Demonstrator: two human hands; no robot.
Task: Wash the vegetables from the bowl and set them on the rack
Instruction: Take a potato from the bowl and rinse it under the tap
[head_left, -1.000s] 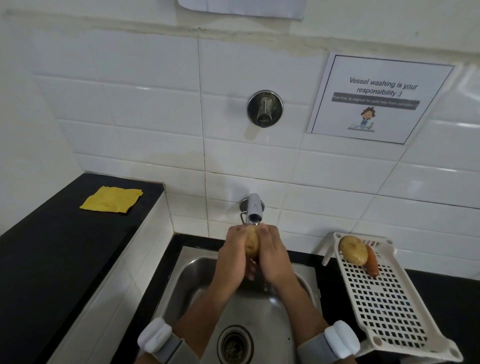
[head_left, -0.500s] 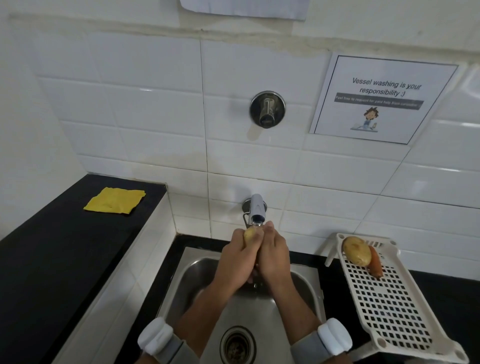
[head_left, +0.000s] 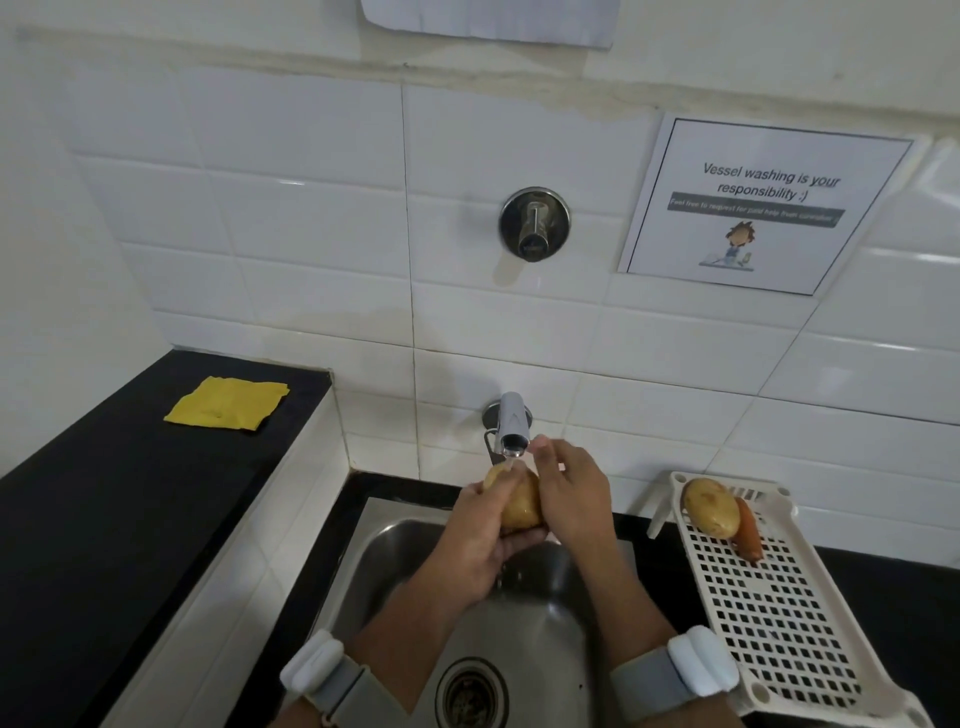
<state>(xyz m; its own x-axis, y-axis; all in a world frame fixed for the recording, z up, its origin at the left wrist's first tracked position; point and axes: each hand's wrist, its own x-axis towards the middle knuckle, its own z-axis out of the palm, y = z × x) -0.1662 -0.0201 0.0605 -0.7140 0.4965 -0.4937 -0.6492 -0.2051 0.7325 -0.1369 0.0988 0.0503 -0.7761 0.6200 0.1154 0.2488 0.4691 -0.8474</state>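
Rinsing a yellow-brown potato (head_left: 517, 501) under the chrome tap (head_left: 511, 426), we now cradle it in our curled left hand (head_left: 480, 540) — our right hand (head_left: 571, 493) has opened, fingers loose beside it — nearly ready for the white plastic rack (head_left: 779, 613).

Sink (head_left: 395, 566) below tap (head_left: 511, 423), rack (head_left: 779, 613) right, cloth (head_left: 226, 410) left

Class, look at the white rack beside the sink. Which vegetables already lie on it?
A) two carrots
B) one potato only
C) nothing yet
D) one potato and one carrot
D: a potato and a carrot lie side by side at the far end of the rack, to the right of the sink.
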